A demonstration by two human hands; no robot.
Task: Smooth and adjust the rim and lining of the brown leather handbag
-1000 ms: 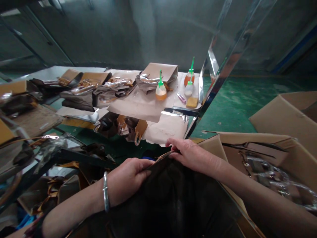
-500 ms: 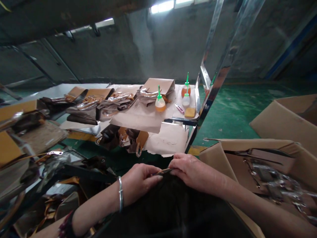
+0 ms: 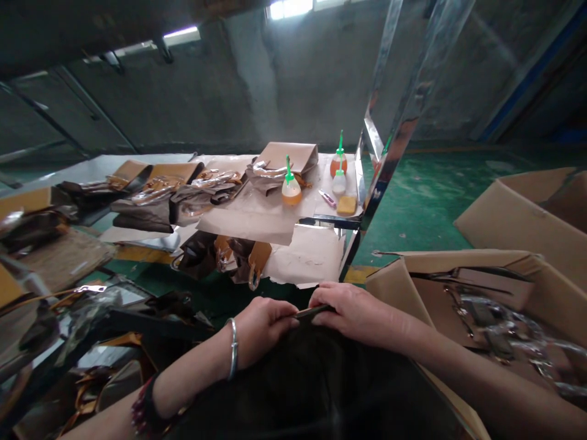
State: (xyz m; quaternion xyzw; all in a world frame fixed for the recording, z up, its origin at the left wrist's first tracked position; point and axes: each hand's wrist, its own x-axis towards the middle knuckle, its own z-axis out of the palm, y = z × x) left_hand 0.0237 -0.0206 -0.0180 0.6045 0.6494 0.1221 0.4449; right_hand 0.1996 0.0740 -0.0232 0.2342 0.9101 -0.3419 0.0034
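Observation:
My left hand [image 3: 262,329], with a silver bangle at its wrist, is closed in a pinch on the left end of a thin dark strip with a tan edge [image 3: 310,312]. Thumb and fingers of my right hand [image 3: 355,310] pinch the strip's other end. Only a short piece shows between the two hands, above the dark fabric [image 3: 316,379] over my lap. The fingertips hide the rest of it, so I cannot tell its exact kind.
Ahead is a paper-covered shelf [image 3: 247,227] with brown bag pieces [image 3: 142,214], green-capped bottles [image 3: 291,193], a pink cutter [image 3: 327,198] and a yellow sponge [image 3: 347,205]. A metal post [image 3: 389,165] rises beside it. An open carton [image 3: 398,287] stands close on my right.
The strip has turned a little between my fingers, showing less of its tan face. My left wrist has shifted slightly right, and the whole view has swung slightly.

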